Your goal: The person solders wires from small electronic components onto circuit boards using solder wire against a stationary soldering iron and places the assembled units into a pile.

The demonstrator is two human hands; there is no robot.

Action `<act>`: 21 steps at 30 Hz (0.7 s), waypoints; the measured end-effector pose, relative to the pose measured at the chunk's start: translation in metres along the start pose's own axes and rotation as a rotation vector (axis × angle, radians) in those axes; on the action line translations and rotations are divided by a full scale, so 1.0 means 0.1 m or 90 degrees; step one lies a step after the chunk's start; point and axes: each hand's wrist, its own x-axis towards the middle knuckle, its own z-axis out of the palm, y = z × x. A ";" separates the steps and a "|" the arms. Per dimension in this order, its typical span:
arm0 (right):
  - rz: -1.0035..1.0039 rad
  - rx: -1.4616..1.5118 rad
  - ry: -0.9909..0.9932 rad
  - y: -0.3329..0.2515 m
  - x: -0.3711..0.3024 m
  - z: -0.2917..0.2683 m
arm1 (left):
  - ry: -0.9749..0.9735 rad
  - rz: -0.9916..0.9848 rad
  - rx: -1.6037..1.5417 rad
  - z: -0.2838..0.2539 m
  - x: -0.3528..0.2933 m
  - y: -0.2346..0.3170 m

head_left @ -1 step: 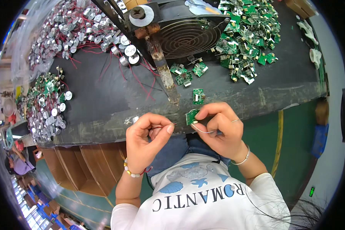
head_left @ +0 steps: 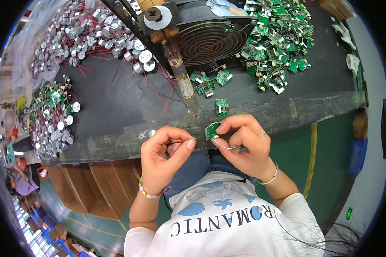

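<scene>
Green floor (head_left: 287,141) and cardboard boxes (head_left: 85,188) show below the black bench (head_left: 128,107), whose worn front edge runs just beyond the person's lap; on its far side stands a fan (head_left: 210,43) with a round guard, and in front of that a soldering iron (head_left: 182,77) slants down, its tip near the hands but touching neither.

At the front edge, the circuit board (head_left: 211,132) is up in the right hand (head_left: 248,143), pinched by its side between thumb and forefinger; the same hand carries a pale, curved wire (head_left: 226,147); the left hand (head_left: 169,150) has its fingers closed together on a thin lead (head_left: 196,138), whose end points at the board with a small gap between; what hangs on its other end is hidden.

Judging by this, the piece in hand is unfinished, lead and board being apart; at the far left, a mixed heap (head_left: 51,115) of boards and discs looks like finished work; much seems left, with a large heap of silver discs (head_left: 85,34) on red wires, a big pile of green boards (head_left: 278,47), and a few loose boards (head_left: 221,108) nearer the iron.
</scene>
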 end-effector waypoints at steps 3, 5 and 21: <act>-0.005 0.013 -0.003 -0.05 0.05 0.04 | -0.027 0.101 0.060 0.01 0.03 -0.02; -0.020 0.015 -0.001 -0.04 0.08 0.06 | -0.050 0.197 0.045 0.05 0.08 -0.03; -0.102 -0.012 -0.005 -0.02 0.27 0.03 | -0.055 0.094 -0.155 0.12 0.20 0.08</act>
